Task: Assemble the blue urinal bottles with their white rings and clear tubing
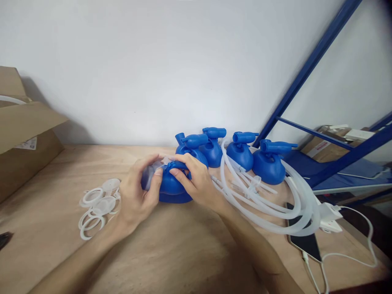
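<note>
In front of me on the table sits a rounded blue plastic bottle point(173, 183), partly covered by both hands. My left hand point(139, 190) is closed around a translucent plastic piece point(148, 176) at the bottle's left side, its thumb reaching the blue part. My right hand point(197, 179) grips the bottle's upper blue part, thumb and fingers pinched near the top. My fingers hide where the translucent piece meets the bottle. Left of my hands lie several translucent rings and caps point(104, 205).
More blue bottles with spouts point(239, 157) stand behind and to the right. Coiled translucent hoses point(269, 216) lie partly over a phone point(306, 245) beside a white charger point(329, 216). A cardboard box point(29, 163) is at left, a blue metal rack point(301, 69) at right.
</note>
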Demonstrator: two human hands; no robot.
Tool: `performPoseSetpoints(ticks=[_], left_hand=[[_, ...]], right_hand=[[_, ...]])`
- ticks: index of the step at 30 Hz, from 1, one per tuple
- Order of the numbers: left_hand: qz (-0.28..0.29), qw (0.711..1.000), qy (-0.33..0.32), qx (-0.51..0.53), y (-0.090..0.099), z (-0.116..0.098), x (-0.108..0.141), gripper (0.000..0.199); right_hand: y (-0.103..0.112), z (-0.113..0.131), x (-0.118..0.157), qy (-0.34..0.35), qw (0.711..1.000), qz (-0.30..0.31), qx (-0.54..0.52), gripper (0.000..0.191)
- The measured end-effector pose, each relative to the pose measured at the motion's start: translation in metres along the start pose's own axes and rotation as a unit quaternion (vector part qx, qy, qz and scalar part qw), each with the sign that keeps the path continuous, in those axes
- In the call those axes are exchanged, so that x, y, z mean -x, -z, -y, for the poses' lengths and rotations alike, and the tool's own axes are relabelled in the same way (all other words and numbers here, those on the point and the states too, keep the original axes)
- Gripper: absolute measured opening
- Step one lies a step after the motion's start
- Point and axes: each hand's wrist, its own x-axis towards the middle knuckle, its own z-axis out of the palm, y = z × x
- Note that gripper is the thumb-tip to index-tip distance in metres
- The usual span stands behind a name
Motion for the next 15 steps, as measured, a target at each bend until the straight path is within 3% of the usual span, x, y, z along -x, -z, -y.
performPoseSetpoints(ticks=[6, 9, 15], left_hand=[[0.049, 0.989, -0.131, -0.054, 0.0027, -0.0011, -0.0097, 0.046], [0.038, 0.985, -0.139, -0.094, 0.0028, -0.0009, -0.0091, 0.046], [0.032, 0.972, -0.166, -0.162, 0.0062, -0.0005, -0.008, 0.04]], right_hand=[[-0.0014, -0.0043, 0.0015, -0.003, 1.0, -0.009, -0.015, 0.022], [-0.0045, -0.0079, 0.003, 0.025, 0.999, -0.031, -0.015, 0.03], [-0.0067, -0.0091, 0.0027, 0.077, 0.997, -0.005, -0.001, 0.024]])
